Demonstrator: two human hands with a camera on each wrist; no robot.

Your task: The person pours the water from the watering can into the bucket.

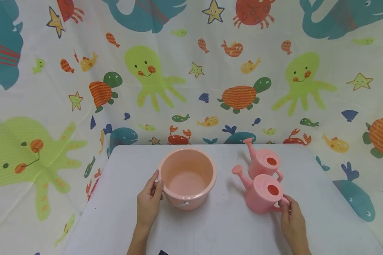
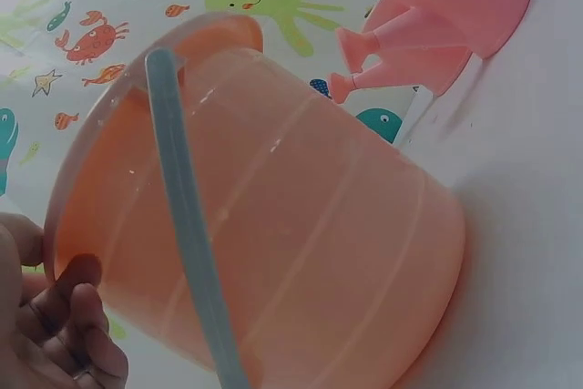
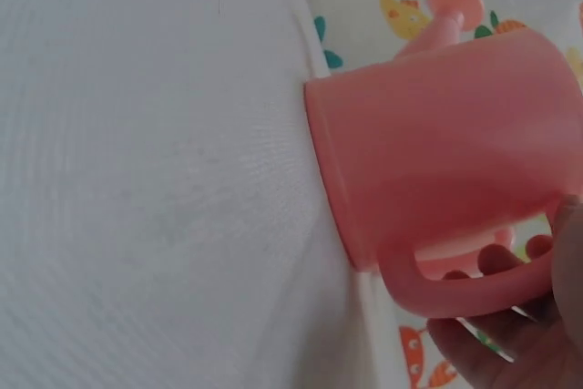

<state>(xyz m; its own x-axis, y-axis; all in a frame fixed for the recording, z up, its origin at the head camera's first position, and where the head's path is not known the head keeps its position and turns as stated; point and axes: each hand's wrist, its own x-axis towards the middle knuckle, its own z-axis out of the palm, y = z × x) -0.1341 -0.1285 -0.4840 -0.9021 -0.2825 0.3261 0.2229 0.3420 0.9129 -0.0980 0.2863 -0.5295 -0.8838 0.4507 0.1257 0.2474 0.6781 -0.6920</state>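
A peach-pink bucket point(image 1: 196, 202) stands upright on the table, mouth up. My left hand point(image 1: 149, 203) pinches its rim at the left side, thumb outside and fingers curled at the edge. In the left wrist view the grey-blue handle point(image 2: 187, 207) hangs down across the bucket's wall. Two pink watering cans are on the right, spouts pointing to the back left. My right hand point(image 1: 293, 221) grips the handle of the nearer watering can point(image 1: 258, 198), fingers through the loop in the right wrist view. The farther watering can point(image 1: 258, 166) stands just behind it.
A white cloth covers the table point(image 1: 217, 230). Behind and beside it hangs a curtain point(image 1: 178, 88) printed with sea animals. A small dark object point(image 1: 162, 252) shows at the bottom edge of the head view.
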